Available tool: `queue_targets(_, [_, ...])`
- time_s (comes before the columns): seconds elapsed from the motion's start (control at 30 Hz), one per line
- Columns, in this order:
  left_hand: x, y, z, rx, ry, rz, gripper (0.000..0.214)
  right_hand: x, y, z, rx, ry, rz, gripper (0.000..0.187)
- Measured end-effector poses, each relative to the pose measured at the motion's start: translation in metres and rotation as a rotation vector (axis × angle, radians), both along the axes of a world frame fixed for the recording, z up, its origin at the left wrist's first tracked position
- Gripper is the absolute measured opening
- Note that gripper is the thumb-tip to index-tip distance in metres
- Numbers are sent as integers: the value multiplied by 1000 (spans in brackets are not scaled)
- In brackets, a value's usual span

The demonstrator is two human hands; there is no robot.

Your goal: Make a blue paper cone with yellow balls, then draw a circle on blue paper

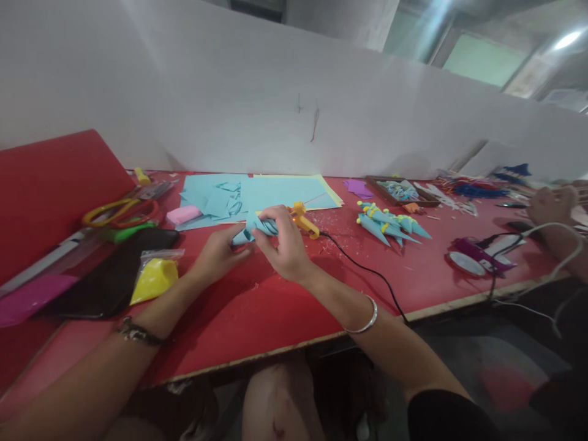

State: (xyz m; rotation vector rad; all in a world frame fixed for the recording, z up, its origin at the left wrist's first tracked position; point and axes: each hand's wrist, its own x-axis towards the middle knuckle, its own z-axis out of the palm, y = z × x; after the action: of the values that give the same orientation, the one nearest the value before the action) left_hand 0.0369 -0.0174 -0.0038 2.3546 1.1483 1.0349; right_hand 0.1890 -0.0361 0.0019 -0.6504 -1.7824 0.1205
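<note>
Between my two hands is a rolled piece of light blue paper (252,224), held above the red table. My left hand (220,254) grips its lower left end. The fingers of my right hand (283,242) close over its upper right part, hiding some of it. Just beyond my right hand lies a yellow glue gun (304,222) with a black cord. Behind the roll are light blue paper sheets (282,191) and cut blue pieces (215,202). To the right sit several blue paper cones with yellow trim (388,223).
Scissors (122,211), a black phone-like slab (114,275) and a bag of yellow material (157,278) lie left. On the right are a tray of scraps (402,191), a purple device (482,257) and another person's hand (551,205). A white partition (229,92) stands behind.
</note>
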Motion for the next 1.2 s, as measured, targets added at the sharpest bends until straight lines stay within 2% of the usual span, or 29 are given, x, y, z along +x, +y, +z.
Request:
queue_targets(0.13, [1,-3,4,-19,-27,-17,13,0,-1,0,-5,-7,25,11])
queue_targets(0.37, [-1,-4,5,-50,-24,-14,18,3,-1,0,74,-100,30,23])
queue_targets(0.53, [-2,-3,4,-61,-6,43,20,4,-1,1,42,-149,8,14])
queue_targets(0.73, [-2,-2,5,1,52,100,18,4,0,1,80,-124,29,11])
queue_targets(1.0, [-7,1,2,60,80,115,14,4,0,1,15,-147,67,11])
queue_targets(1.2, [-5,0,4,25,76,121,11,4,1,2,21,-173,69,9])
